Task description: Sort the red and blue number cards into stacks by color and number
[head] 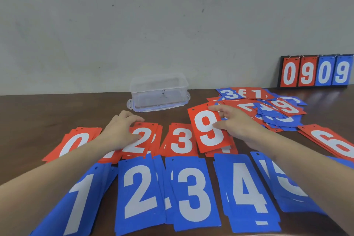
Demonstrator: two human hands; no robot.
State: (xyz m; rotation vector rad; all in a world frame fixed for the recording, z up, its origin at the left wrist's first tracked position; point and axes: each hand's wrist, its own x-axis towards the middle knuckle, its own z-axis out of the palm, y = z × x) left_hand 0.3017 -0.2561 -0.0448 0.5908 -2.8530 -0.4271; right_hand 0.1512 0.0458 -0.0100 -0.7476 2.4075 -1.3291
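The dark brown wooden table meets a pale grey, scuffed wall along its far edge, and a bare strip of tabletop runs between that edge and the rows of cards, widest at the far left. The right hand pinches a red 9 card by its right edge, thumb on the face and index finger laid along the top corner; the card is tilted and overlaps a red stack whose number is hidden beneath it. The left hand rests with loosely spread fingers on the red 2 stack, gripping nothing. To its left lies the red 0 stack, to its right the red 3 stack, the stacks close together with slightly fanned edges. The near row holds the blue 1 stack, blue 2 stack, blue 3 stack, blue 4 stack and a blue stack partly covered by the right forearm (its digit cannot be read with certainty). A red 6 stack lies skewed at the right edge. The unsorted pile of mixed red and blue cards sprawls at the far right. All cards are flat, matte rectangles with white numerals and small punched holes near the top. A clear plastic container stands on its lid behind the red row. A flip scoreboard reading 0909 leans against the wall.
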